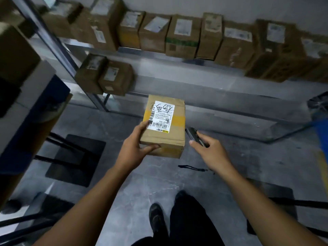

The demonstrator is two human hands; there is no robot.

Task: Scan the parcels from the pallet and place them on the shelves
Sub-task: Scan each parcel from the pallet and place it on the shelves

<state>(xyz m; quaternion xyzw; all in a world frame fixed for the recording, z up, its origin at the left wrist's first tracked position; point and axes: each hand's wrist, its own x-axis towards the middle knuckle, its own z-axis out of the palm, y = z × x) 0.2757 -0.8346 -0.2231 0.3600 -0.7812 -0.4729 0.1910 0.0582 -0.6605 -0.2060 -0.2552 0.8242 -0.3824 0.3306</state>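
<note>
A small brown cardboard parcel with yellow tape and a white shipping label on top is held at its left near corner by my left hand, above the grey floor. My right hand grips a dark handheld scanner just right of the parcel, its tip pointing toward the box edge. A black wrist strap dangles below that hand. Ahead stands a metal shelf unit. Its upper level carries a row of several labelled boxes, and its lower level holds two boxes at the left.
A shelf upright slants down at the left. Stacked boxes and a blue-edged surface crowd the left side. Black stands and mats lie on the floor left and right. Something blue sits at the right edge. My feet are below.
</note>
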